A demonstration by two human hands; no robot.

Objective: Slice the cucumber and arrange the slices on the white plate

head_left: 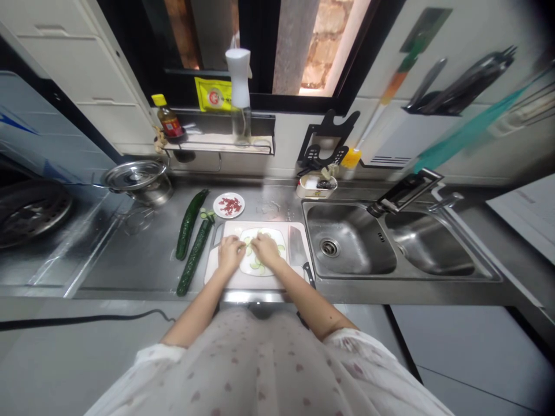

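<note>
A white plate [273, 267] with pale green cucumber slices [257, 267] rests on a light cutting board [229, 281]. Over the plate's left edge, my left hand [231, 252] has its thumb and fingers pinched together. My right hand [265, 249] is above the plate's upper middle, its fingertips closed at a slice. The fingertips of both hands are close together, and whatever the left one pinches is too small to make out. A knife [298, 248] lies on the board's right side. Two dark green cucumbers [191, 225] [196, 257] lie left of the board, with cut pieces [207, 215] at one's end.
Behind the board sits a small white dish [229, 205] of chopped red bits. A lidded steel pot [143, 184] stands at the back left. To the right is a double sink [355, 240] with a black faucet [401, 193]. A shelf [221, 141] holds bottles.
</note>
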